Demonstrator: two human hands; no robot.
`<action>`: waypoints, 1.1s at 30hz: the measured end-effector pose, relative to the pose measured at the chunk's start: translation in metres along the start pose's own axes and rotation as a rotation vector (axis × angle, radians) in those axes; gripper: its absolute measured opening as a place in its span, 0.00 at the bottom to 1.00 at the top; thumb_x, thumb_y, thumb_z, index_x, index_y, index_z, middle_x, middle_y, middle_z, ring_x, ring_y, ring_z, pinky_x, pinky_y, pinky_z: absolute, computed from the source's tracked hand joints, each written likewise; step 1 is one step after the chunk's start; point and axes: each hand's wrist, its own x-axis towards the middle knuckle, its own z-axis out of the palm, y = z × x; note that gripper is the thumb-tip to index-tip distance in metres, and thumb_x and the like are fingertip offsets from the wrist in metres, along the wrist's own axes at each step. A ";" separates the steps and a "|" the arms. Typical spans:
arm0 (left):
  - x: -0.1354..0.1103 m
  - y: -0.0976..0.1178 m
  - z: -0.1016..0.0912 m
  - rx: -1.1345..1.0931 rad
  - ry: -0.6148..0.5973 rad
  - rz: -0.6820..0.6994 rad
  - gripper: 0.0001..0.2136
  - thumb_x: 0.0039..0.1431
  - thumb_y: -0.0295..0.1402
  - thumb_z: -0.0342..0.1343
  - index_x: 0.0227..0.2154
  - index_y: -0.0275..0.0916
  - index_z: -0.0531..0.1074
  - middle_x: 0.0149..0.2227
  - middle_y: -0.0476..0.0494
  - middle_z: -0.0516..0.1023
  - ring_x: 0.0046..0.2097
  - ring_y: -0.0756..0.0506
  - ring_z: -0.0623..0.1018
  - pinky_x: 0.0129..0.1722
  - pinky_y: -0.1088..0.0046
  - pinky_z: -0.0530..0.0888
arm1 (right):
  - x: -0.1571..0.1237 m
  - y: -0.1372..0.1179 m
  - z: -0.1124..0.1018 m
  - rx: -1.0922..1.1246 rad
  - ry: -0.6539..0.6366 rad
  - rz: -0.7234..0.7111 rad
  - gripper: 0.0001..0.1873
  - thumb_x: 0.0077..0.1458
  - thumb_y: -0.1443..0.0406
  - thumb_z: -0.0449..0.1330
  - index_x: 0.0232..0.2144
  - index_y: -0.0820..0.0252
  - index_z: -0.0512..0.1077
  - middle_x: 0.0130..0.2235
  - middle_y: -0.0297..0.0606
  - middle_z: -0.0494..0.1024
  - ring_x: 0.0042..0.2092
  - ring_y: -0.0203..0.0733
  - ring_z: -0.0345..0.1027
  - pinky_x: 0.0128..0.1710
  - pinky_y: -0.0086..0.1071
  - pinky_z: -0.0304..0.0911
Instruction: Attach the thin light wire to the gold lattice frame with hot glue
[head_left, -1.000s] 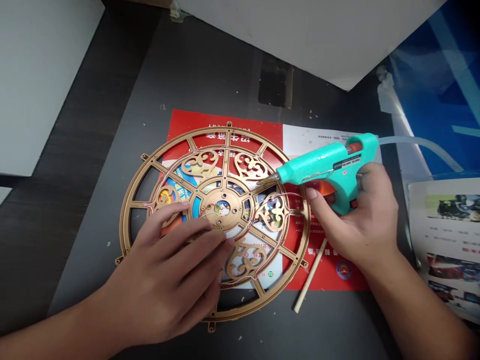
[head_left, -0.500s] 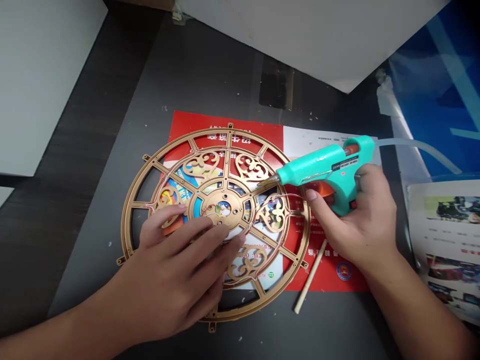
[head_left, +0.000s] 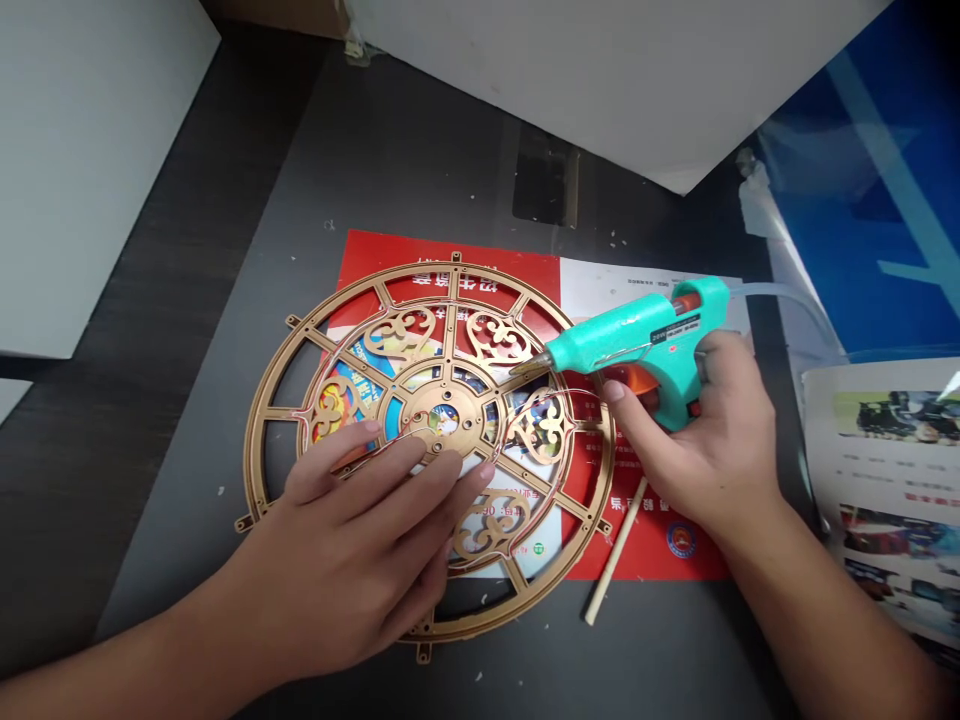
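A gold-coloured round frame point(head_left: 517, 577), like a spoked wheel with scroll ornaments, lies flat. My left hand point(head_left: 375, 520) rests across its lower left part, fingers stretched over the hub point(head_left: 458, 410); its thumb is mostly hidden below the index finger. Thin wires point(head_left: 501, 440) run along the frame and past the left fingertips. In my right hand point(head_left: 724, 430) is a teal glue gun point(head_left: 622, 335) with an orange trigger. Its metal nozzle points left, over a spoke right of the hub; I cannot tell whether it touches. A wire loop reaches near the right thumb.
Under the frame lies a red and white printed sheet point(head_left: 637, 545) on a dark table point(head_left: 420, 150). A pale wooden stick point(head_left: 615, 555) lies at the right. White boxes point(head_left: 600, 80) stand behind, and a printed page point(head_left: 885, 470) and blue surface point(head_left: 922, 160) are on the right.
The view has shifted slightly. The glue gun sits a little further left in the picture, its nozzle still over the same spoke. My left hand stays on the frame.
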 end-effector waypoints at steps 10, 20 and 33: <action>0.001 0.002 0.002 0.017 -0.016 0.010 0.19 0.79 0.35 0.54 0.64 0.37 0.80 0.56 0.41 0.90 0.60 0.39 0.81 0.84 0.58 0.52 | 0.000 0.000 0.001 -0.016 0.008 -0.014 0.23 0.60 0.47 0.70 0.36 0.47 0.61 0.30 0.29 0.64 0.29 0.42 0.56 0.27 0.38 0.51; 0.003 -0.003 0.004 -0.044 -0.032 -0.010 0.18 0.77 0.33 0.54 0.62 0.39 0.82 0.56 0.42 0.89 0.59 0.40 0.82 0.83 0.56 0.52 | 0.001 0.002 0.000 0.002 -0.008 -0.031 0.22 0.61 0.47 0.70 0.37 0.48 0.62 0.31 0.30 0.65 0.29 0.41 0.56 0.26 0.38 0.53; 0.001 -0.004 0.004 -0.061 -0.068 0.019 0.18 0.78 0.34 0.53 0.63 0.40 0.81 0.65 0.46 0.87 0.67 0.39 0.79 0.86 0.57 0.48 | 0.001 0.003 0.000 0.008 -0.014 -0.029 0.22 0.61 0.48 0.70 0.38 0.48 0.62 0.31 0.29 0.66 0.29 0.42 0.57 0.27 0.38 0.55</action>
